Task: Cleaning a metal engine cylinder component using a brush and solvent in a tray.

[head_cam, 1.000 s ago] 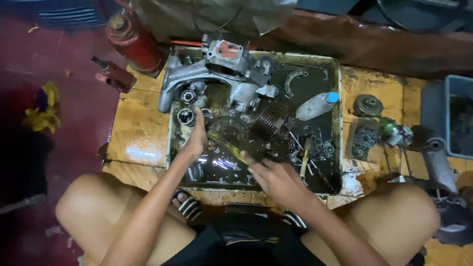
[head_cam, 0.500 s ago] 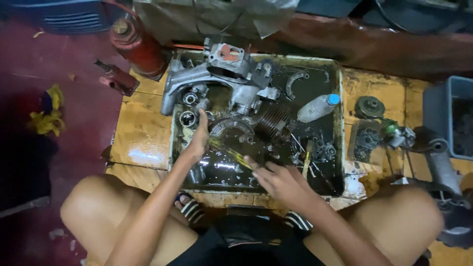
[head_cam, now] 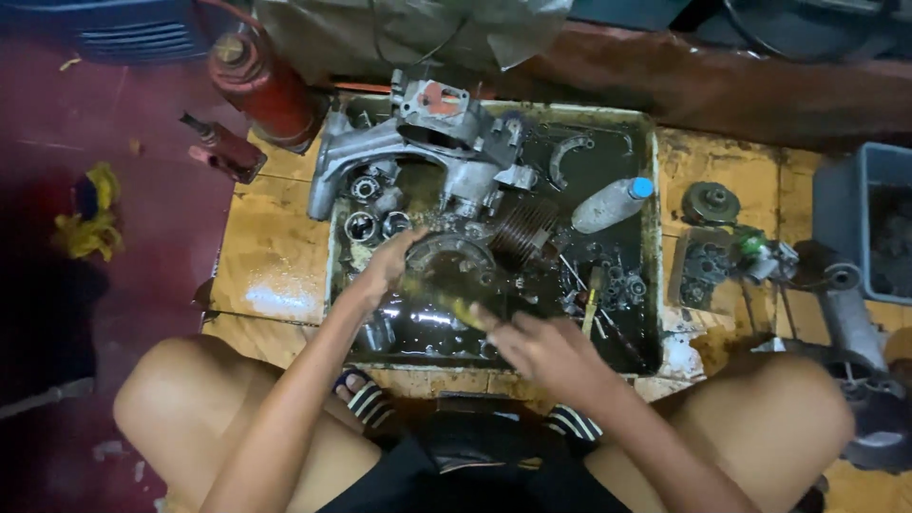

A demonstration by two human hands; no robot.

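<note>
The left hand [head_cam: 385, 271] rests on a round metal part [head_cam: 446, 261] in the oily tray [head_cam: 652, 237]. The right hand [head_cam: 541, 347] grips a yellow brush [head_cam: 456, 304], fingers wrapped round it. The brush points up and left toward the part, just beside the left hand.

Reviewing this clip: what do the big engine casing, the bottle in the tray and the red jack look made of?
Engine casing: probably cast aluminium, dull grey, rough, unpainted.
Bottle: clear plastic by its translucent body, with a blue cap.
Red jack: likely painted steel, glossy red and grimy.
Tray: seemingly sheet metal, thin pale rim, dark oily liquid inside.
</note>
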